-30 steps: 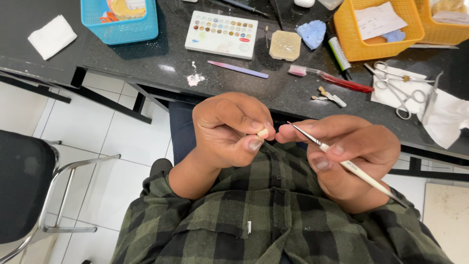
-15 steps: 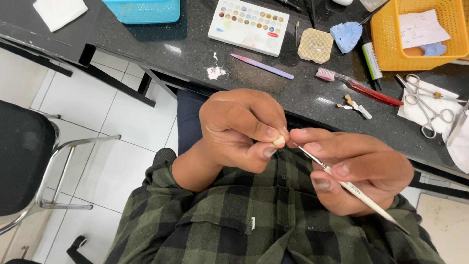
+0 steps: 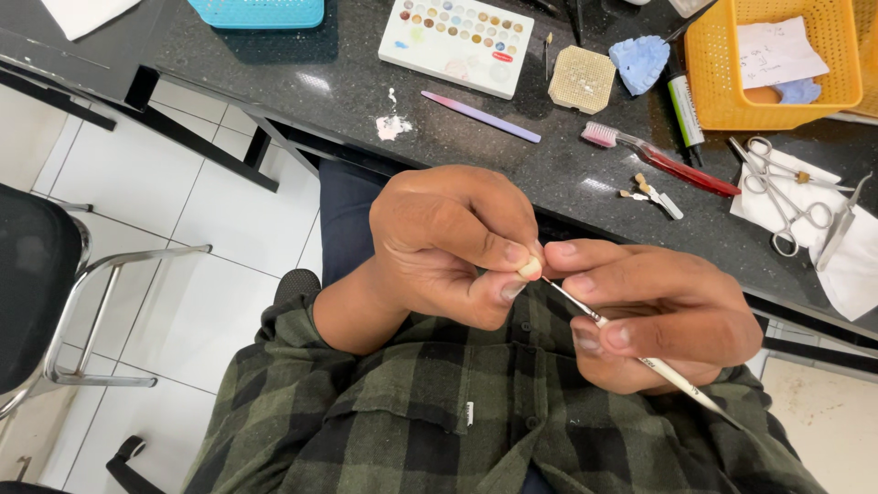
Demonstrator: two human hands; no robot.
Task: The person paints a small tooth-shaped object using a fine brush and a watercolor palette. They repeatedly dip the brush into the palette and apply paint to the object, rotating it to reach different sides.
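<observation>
In the right hand [image 3: 654, 311], a thin brush [image 3: 640, 357] slants up-left.

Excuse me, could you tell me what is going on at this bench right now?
A person in a green checked shirt pinches a small tooth-shaped piece in the left hand. The right hand holds a thin brush, its tip at the piece. On the black counter lie a colour palette, a toothbrush and scissors.

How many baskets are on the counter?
2: a yellow basket at the far right holding paper, and a blue basket at the top edge, mostly cut off. Others may lie out of view.
</observation>
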